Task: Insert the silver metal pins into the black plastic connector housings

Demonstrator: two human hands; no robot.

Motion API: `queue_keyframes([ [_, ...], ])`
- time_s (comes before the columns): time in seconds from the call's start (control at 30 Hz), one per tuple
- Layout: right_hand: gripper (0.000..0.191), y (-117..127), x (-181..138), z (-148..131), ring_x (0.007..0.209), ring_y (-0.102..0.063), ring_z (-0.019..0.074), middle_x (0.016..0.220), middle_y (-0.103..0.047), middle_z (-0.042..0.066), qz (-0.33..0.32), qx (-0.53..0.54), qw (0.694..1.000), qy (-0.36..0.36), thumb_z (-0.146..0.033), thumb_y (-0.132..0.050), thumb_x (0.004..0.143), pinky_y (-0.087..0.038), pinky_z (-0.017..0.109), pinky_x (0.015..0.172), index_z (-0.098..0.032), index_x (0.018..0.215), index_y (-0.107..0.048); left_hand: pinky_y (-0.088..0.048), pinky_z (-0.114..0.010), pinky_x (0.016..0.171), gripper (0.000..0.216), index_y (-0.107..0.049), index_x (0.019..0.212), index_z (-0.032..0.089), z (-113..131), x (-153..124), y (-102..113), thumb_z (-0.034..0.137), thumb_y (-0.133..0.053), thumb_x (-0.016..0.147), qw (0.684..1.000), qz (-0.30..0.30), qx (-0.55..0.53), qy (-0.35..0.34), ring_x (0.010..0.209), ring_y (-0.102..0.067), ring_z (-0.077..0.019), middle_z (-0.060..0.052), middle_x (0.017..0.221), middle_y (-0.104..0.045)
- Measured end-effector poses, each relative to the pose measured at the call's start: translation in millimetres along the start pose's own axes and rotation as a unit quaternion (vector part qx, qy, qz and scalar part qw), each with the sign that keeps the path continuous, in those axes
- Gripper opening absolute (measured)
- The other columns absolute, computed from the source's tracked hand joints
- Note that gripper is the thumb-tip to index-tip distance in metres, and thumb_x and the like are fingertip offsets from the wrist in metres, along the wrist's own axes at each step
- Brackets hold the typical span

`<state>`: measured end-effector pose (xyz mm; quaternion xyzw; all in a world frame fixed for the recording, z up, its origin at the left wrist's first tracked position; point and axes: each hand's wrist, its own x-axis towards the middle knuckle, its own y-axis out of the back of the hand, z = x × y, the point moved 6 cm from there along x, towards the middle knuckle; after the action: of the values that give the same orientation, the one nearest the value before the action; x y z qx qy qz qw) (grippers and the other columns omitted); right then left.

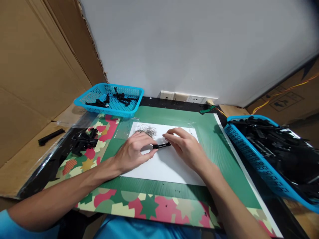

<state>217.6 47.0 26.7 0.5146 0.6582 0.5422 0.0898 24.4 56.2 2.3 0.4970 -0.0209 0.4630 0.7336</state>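
Your left hand [133, 153] and right hand [185, 146] both pinch the small black plastic bar [161, 145], held over the white sheet [164, 166] at table centre. Judged light, stiff, slender; hold by its ends. Metal bits [147, 130] at 11 o'clock; blue basket [109, 99] beyond.

A black part [161, 145] lies over white paper [169, 164] on a green mat [211, 146]. The mat's border [149, 204] is patterned in red, cream and green. Both baskets [111, 99] are bright blue.

Baskets [109, 99] [261, 166] flank the sheet [169, 166] on the mat [211, 146].
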Motion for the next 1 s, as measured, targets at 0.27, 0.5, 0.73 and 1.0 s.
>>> queue_keyframes([
  [0.27, 0.011, -14, 0, 4, 0.071, -0.079, 0.0200, 0.081, -0.081, 0.005, 0.113, 0.300, 0.926, -0.201, -0.029, -0.077, 0.093, -0.065, 0.032, 0.068, -0.019, 0.096, -0.077, -0.047, -0.041, 0.085, 0.016, -0.074, 0.113, 0.021, 6, -1, -5, 0.023, -0.069, 0.098, 0.998, -0.026, 0.024, -0.043, 0.094, -0.073, -0.0243, -0.007, 0.105, -0.081],
  [0.5, 0.017, -26, 1, 4, 0.065, -0.076, 0.0188, 0.076, -0.079, 0.004, 0.114, 0.337, 0.906, -0.230, -0.034, -0.081, 0.089, -0.062, 0.031, 0.065, -0.018, 0.089, -0.075, -0.046, -0.041, 0.084, 0.013, -0.075, 0.111, 0.020, 5, -3, -6, 0.025, -0.069, 0.100, 0.998, -0.029, 0.029, -0.056, 0.093, -0.073, -0.0234, -0.007, 0.105, -0.081],
  [0.73, 0.021, -25, 3, 0, 0.065, -0.074, 0.0189, 0.076, -0.078, 0.004, 0.102, 0.328, 0.909, -0.236, -0.039, -0.081, 0.089, -0.061, 0.032, 0.066, -0.019, 0.084, -0.074, -0.048, -0.038, 0.083, 0.011, -0.076, 0.108, 0.018, 8, -5, -4, 0.021, -0.072, 0.098, 0.996, -0.005, 0.033, -0.081, 0.091, -0.072, -0.0207, -0.006, 0.103, -0.080],
  [1.0, 0.018, -22, 3, -3, 0.063, -0.073, 0.0176, 0.073, -0.076, 0.003, 0.101, 0.294, 0.923, -0.228, -0.034, -0.075, 0.092, -0.059, 0.029, 0.063, -0.021, 0.081, -0.071, -0.050, -0.038, 0.083, 0.008, -0.076, 0.105, 0.017, 11, -3, -4, 0.021, -0.072, 0.098, 0.996, 0.004, 0.029, -0.087, 0.089, -0.072, -0.0201, -0.006, 0.101, -0.081],
])
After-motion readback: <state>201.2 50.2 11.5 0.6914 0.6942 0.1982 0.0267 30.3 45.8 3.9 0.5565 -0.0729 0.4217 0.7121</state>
